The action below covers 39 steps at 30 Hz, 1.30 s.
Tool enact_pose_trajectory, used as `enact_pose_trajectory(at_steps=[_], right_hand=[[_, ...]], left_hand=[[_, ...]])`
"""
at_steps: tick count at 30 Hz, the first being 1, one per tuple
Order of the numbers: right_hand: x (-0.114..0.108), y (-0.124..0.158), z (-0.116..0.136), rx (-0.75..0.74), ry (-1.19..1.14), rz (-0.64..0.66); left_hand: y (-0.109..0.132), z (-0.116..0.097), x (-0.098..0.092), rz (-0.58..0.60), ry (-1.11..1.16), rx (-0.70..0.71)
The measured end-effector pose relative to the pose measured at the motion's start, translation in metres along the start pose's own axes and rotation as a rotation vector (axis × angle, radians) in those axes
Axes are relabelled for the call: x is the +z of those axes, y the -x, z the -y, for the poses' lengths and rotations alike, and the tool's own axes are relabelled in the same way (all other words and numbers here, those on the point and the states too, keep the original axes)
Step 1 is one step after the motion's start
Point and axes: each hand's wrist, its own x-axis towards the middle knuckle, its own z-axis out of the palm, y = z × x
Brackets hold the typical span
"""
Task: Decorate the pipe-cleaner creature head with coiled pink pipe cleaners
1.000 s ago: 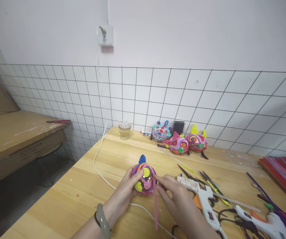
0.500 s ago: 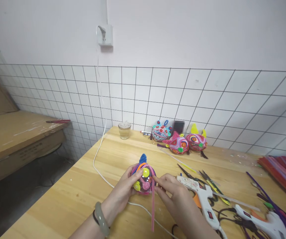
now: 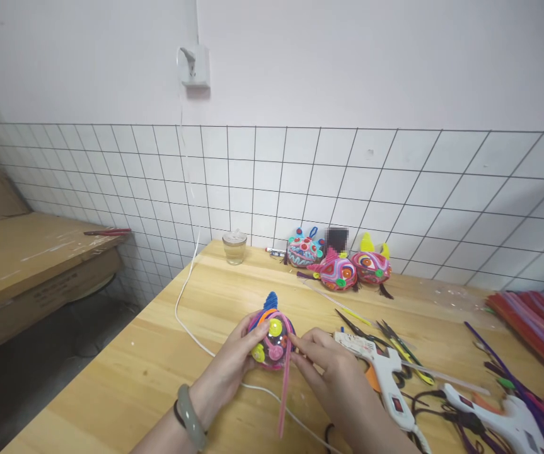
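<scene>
My left hand is wrapped round a small ball-shaped craft toy covered in pink, orange and purple pipe cleaner with yellow and pink dots and a blue tuft on top. It rests low over the wooden table. My right hand pinches a pink pipe cleaner against the toy's right side. The free end of the pipe cleaner hangs down toward me. A grey-green bangle sits on my left wrist.
Three finished pipe-cleaner toys lie by the tiled wall beside a glass jar. Two white glue guns and scissors lie right of my hands, a stack of pipe cleaners at the far right. A white cable runs from a wall socket.
The hanging end of the pink pipe cleaner has swung a little to the left. Both hands keep their hold on the toy; the view has shifted slightly.
</scene>
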Motion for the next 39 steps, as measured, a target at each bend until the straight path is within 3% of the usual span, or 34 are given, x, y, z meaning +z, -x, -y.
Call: enact_pose_trajectory(at_steps=[21, 39], right_hand=[[0.0009, 0.0006, -0.0014, -0.012, 0.017, -0.004], [-0.0007, 0.0001, -0.0091, -0.060, 0.061, -0.055]], left_hand=[[0.0000, -0.0012, 0.0011, 0.023, 0.015, 0.008], [0.0002, 0.0003, 0.0011, 0.095, 0.027, 0.119]])
